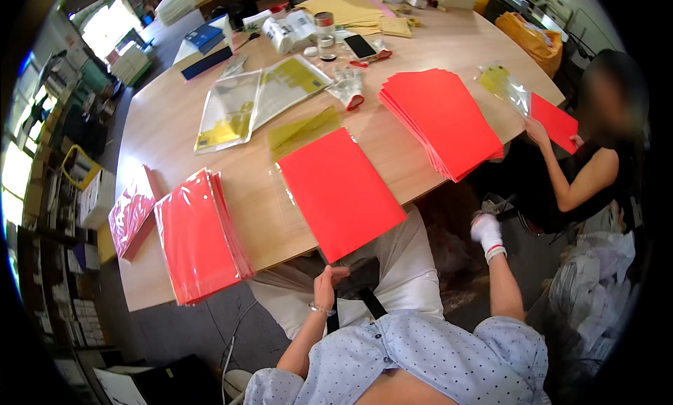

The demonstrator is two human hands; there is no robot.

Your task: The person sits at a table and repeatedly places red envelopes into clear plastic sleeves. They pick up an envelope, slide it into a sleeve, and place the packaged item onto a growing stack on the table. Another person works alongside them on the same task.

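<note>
My bare left hand (327, 287), with a bracelet at the wrist, is just below the table edge by the near corner of a red sheet (340, 194). Its fingers reach out to the right and hold nothing I can see. The sheet lies partly over a clear plastic sleeve, with a yellowish sleeve (305, 133) beyond it. My right hand (486, 230) wears a white glove with a red cuff and hangs off the table's edge, apart from the sheets; its fingers are too blurred to read. Closest to it is a fanned stack of red sheets (442, 121).
Plastic-sleeved red sheets (196, 237) and a glossy pink-red pack (134, 212) lie at left. Clear-and-yellow sleeves (259, 103), a glove (347, 88), a phone (360, 47) and a jar (324, 30) lie farther back. At right a co-worker holds a red sheet (554, 121) and clear sleeve.
</note>
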